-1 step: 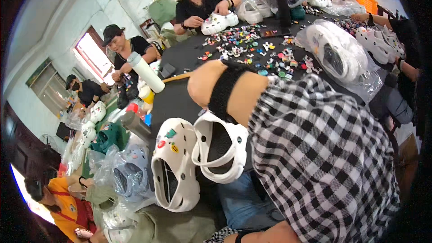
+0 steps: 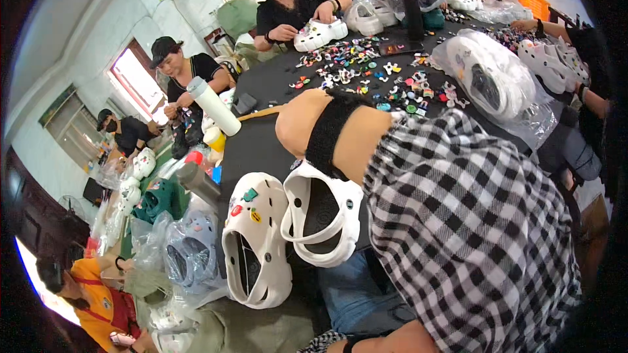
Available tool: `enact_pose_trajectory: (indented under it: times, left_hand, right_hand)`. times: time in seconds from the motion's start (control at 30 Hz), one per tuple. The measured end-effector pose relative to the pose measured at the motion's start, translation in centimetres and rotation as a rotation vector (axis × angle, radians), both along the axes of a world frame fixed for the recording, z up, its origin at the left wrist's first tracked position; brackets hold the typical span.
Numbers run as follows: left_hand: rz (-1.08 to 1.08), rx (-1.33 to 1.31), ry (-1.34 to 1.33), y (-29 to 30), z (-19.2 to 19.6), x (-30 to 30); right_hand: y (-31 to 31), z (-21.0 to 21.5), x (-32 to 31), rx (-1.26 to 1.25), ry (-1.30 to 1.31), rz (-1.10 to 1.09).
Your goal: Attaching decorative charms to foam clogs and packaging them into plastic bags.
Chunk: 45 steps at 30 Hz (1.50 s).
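My right hand (image 2: pixel 297 124) reaches over the black table from the right, a fuzzy black band at the wrist and a checked sleeve behind it. Its fingers are mostly hidden; a thin tan shape, finger or stick, juts left from it. Just below the hand a white clog (image 2: pixel 322 216) is tilted with its opening showing. Beside it, a second white clog (image 2: pixel 258 238) carries green, red and yellow charms. Part of my left arm or hand (image 2: pixel 392 340) shows at the bottom edge, its fingers hidden behind the checked sleeve.
Loose colourful charms (image 2: pixel 366 68) spread over the table (image 2: pixel 261 150). A white bottle (image 2: pixel 214 106) and grey tumbler (image 2: pixel 198 181) stand at left, near bagged blue clogs (image 2: pixel 191 255). Bagged white clogs (image 2: pixel 487 75) lie at right. A person (image 2: pixel 297 10) handles a white clog opposite; others work around.
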<state>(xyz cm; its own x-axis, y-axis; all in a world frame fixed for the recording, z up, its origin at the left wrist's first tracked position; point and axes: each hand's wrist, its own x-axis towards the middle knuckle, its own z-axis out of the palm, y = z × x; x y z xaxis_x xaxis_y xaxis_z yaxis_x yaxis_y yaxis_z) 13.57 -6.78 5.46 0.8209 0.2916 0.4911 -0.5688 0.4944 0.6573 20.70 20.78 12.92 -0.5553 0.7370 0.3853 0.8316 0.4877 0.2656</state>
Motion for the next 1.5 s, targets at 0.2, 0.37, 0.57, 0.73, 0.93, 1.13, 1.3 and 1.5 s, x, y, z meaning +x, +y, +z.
enact_pose_trajectory:
  times: [0.2, 0.37, 0.57, 0.73, 0.93, 1.13, 1.3, 1.5]
  left_hand:
    - [-0.061, -0.166, 0.045, 0.5, 1.1, -4.1]
    - [-0.094, -0.139, 0.004, -0.5, -0.9, -2.0]
    - [-0.065, -0.090, -0.011, 0.2, -0.5, -2.6]
    - [-0.102, -0.062, -0.071, -0.6, -0.7, -2.1]
    - [-0.057, -0.027, -0.151, 0.4, 0.3, -1.7]
    - [0.526, 0.421, 0.202, 1.0, 3.1, -3.9]
    - [0.881, 0.280, 0.493, -0.3, 2.0, -10.0]
    - [1.902, 0.421, 0.382, 0.1, 0.7, -15.0]
  right_hand:
    - [-0.2, 3.8, 0.3, -0.169, 0.057, -0.033]
    - [-1.0, 3.8, 1.9, -0.222, -0.031, -0.145]
    - [-0.5, 1.8, -0.6, -0.102, -0.009, 0.041]
    - [-1.9, 2.5, -0.3, -0.191, -0.066, -0.020]
    - [-5.6, 5.1, -1.1, -0.266, 0.101, 0.073]
    - [-6.7, 3.7, 2.0, -0.323, 0.315, 0.233]
    - [-10.4, 2.7, 2.1, -0.468, 0.663, 0.330]
    - [-15.1, -0.6, 0.5, -0.503, 0.695, 0.352]
